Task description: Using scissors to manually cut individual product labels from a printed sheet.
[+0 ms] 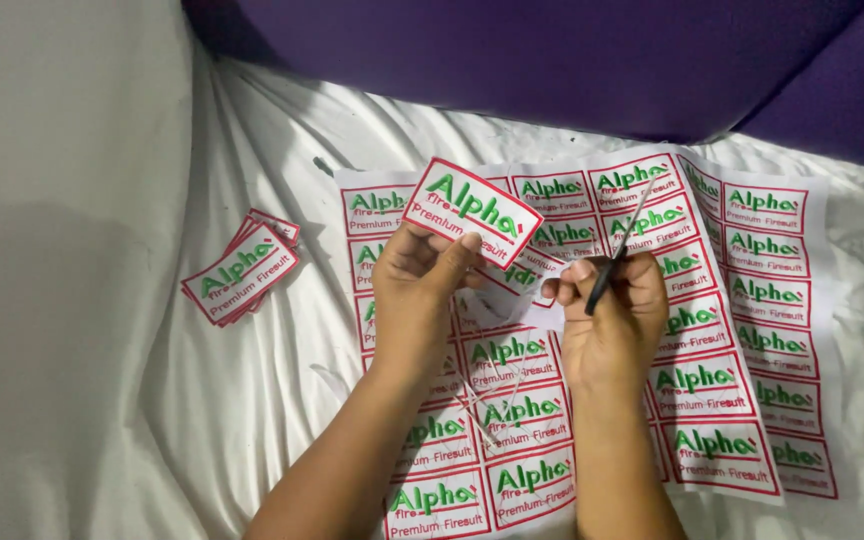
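We look down on a rumpled white sheet (252, 420) spread like bedding, with a dark purple cushion or wall (552, 60) running along its far edge. Laid flat across the right half of the sheet is a white backing cloth (732, 330) embroidered with rows of rectangular red-bordered patches, green and red lettering on each. Our left hand (417, 290) is raised above the cloth's near-left part, thumb and fingers pinching one cut-out patch (472, 212) by its lower edge and tilting it up towards us, seemingly so its border can be checked or trimmed. Our right hand (607, 310) is closed around a pair of slim black-handled scissors (617, 245), blades pointing up and away towards the far edge, held clear of the patch; whether the blades are parted we cannot tell. Loose thread ends (487, 395) lie on the cloth between our wrists. Well apart, near the sheet's left edge, a small stack of finished patches (242, 268) sits fanned out.
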